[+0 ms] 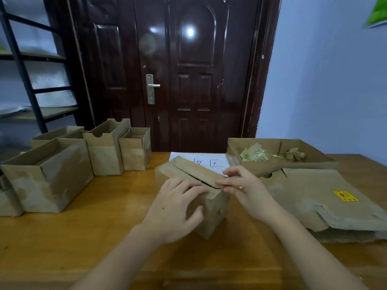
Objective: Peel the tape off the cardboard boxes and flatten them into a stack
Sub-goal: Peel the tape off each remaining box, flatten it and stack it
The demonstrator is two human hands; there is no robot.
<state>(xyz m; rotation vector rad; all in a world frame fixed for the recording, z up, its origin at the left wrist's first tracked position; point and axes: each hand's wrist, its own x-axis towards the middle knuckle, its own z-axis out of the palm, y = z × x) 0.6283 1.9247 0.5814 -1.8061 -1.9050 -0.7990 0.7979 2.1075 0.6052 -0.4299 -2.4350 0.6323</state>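
A small closed cardboard box point(192, 193) sat at the middle of the wooden table point(83, 237), tilted a little toward the person. The left hand point(178, 208) lay across its top and near side, fingers spread and bent over the lid, thumb against the front face, bracing it. The right hand point(240, 185) worked at the box's three o'clock corner, thumb and forefinger drawn together along the lid seam; it seemed to be pinching a strip of tape or the flap edge there, though the blur made it hard to be sure which.

At nine to ten o'clock stood a row of open boxes point(83, 160), still upright. At two o'clock a shallow tray point(261, 143) held crumpled balls of stripped tape point(254, 154), and at three o'clock lay the flattened cardboard point(314, 197), the stack already begun. A white sheet of paper point(209, 160) with writing lay at twelve o'clock behind the box.

The box looked light and fairly stiff, its worn skin likely to tear with the tape if pulled hard. I would hold it down flat on the lid, lift the tape from a loose end at the corner, and pull low along the seam.
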